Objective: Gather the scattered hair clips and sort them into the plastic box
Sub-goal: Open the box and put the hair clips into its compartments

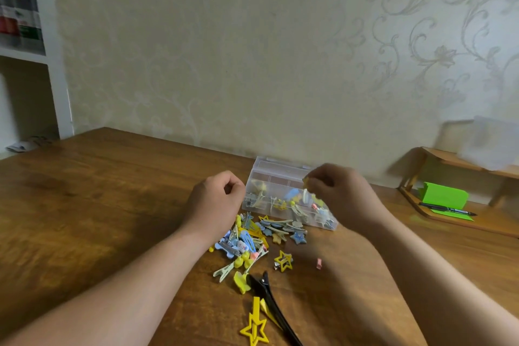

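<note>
A clear plastic box (276,174) with compartments stands on the wooden table, several clips lying in its near sections. My right hand (342,191) hovers over the box and pinches a small yellow clip (306,183) at its fingertips. My left hand (217,199) hangs just left of the box with fingers curled, and nothing shows in it. A heap of yellow, blue and cream hair clips (252,236) lies in front of the box. Nearer me lie a yellow star clip (283,261), a long black clip (276,309), a larger yellow star clip (255,327) and a small pink clip (319,263).
A wooden desk shelf (463,166) stands at the right with a green notepad (443,196) and a black pen (446,208) under it. A patterned wall runs behind the table (98,205). A white bookcase (42,45) stands at the far left.
</note>
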Demonstrator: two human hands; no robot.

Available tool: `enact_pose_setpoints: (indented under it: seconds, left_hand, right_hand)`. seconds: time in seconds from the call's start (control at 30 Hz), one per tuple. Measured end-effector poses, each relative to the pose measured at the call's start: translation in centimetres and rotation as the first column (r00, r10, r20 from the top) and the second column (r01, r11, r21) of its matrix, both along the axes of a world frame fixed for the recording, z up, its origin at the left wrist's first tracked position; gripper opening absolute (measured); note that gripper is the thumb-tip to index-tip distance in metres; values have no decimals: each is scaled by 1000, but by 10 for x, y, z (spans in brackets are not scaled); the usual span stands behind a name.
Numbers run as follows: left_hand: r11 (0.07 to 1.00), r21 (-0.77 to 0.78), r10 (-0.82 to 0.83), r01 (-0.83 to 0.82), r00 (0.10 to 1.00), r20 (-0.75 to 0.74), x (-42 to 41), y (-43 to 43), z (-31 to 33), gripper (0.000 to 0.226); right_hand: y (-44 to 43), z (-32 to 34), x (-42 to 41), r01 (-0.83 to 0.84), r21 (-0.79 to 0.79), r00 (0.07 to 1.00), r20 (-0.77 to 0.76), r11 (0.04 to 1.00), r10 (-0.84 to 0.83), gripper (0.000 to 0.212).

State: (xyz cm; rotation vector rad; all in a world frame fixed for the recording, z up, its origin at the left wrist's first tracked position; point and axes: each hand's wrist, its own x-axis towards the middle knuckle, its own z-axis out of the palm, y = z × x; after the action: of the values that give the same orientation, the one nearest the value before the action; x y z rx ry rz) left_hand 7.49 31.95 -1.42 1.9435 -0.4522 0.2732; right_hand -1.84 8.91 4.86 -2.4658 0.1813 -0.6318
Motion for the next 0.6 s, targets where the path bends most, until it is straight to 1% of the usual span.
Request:
enact_pose_setpoints:
  seconds: [0.17, 0.37, 0.43, 0.6]
  left_hand:
    - [999, -35, -2, 2, 1000, -9, 6, 4, 0, 22]
    - [998, -56, -7, 6, 1000, -11, 9, 4, -2, 23]
    - [999, -51, -10, 9, 1000, -9, 9, 3, -2, 22]
    - [998, -54, -22, 21, 1000, -12, 9, 3, -2, 22]
  right_hand:
    - [-19, 17, 57, 78, 63, 990, -122, 995, -70, 8]
    - [-27, 7, 94, 130, -36, 945, -299, 991, -135, 10]
    - [-27, 2, 98, 139, -62, 923, -353, 988, -151, 15]
    - [-33, -6, 105, 212, -77, 885, -409, 974, -225, 25]
